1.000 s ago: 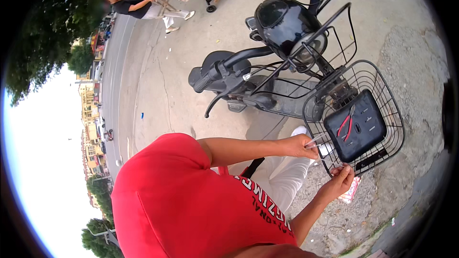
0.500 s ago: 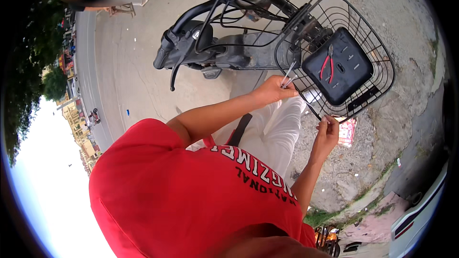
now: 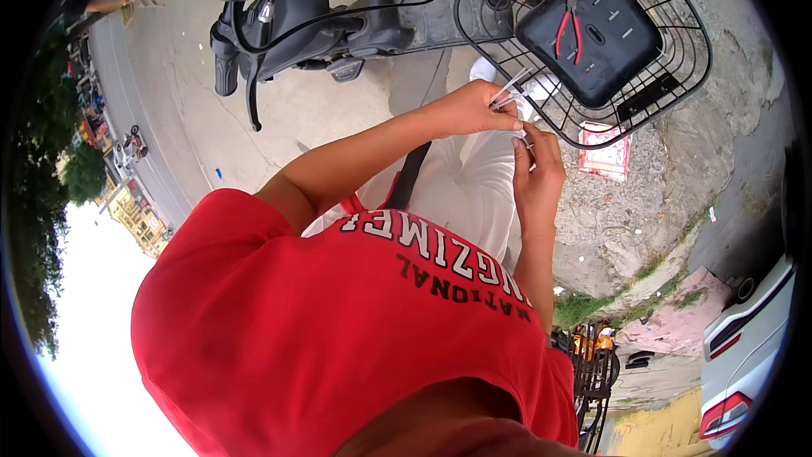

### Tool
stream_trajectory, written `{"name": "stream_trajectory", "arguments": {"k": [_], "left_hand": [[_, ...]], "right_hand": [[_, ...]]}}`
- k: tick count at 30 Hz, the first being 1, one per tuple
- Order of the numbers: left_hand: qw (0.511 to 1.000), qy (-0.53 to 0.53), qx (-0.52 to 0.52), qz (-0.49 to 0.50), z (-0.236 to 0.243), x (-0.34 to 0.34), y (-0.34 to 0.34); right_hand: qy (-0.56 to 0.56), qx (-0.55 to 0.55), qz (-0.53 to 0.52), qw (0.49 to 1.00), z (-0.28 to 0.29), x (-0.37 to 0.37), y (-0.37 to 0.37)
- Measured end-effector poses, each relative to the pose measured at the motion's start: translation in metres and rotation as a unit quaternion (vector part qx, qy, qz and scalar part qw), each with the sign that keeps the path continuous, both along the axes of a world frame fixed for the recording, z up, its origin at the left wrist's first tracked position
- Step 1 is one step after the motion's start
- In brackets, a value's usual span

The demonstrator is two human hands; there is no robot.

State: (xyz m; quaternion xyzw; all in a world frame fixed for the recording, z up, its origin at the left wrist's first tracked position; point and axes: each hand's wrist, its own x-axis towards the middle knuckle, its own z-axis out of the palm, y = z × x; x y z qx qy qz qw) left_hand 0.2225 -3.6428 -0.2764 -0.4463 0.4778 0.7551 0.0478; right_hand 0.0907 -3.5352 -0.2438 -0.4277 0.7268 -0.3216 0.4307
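Observation:
Several thin, whitish strips (image 3: 507, 86) stick out between the closed fingers of my left hand (image 3: 482, 108), beside the near edge of a black wire basket (image 3: 584, 145). My right hand (image 3: 541, 165) is right against it, thumb and finger pinched together on a small pale piece (image 3: 529, 145) that I cannot make out exactly. In the basket lies a black plastic case (image 3: 541, 34). On top of the case rest pliers (image 3: 568, 27) with red handles, their jaws pointing away, and several small grey pieces (image 3: 615, 15). My fingers partly hide what they grip.
The basket is on the front of a black scooter (image 3: 313, 25) standing to the left and ahead. A red and white packet (image 3: 605, 151) lies on rough ground beyond my right hand. A white car (image 3: 748, 347) stands at far right, a road (image 3: 139, 110) at far left.
My right hand has left the basket's near rim and come over to my left hand. The left hand still holds the strips. Scooter and basket have shifted upward in view.

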Motion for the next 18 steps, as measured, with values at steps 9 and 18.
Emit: {"name": "stream_trajectory", "arguments": {"k": [9,18], "left_hand": [[1.000,-0.011,-0.012,-0.006,-0.017,-0.007,0.004],[0.999,0.006,-0.037,0.032,-0.009,-0.023,-0.004]], "right_hand": [[-0.030,-0.005,-0.073,0.997,-0.009,-0.008,0.001],[-0.113,0.048,-0.156,0.980,-0.012,-0.021,0.009]]}}
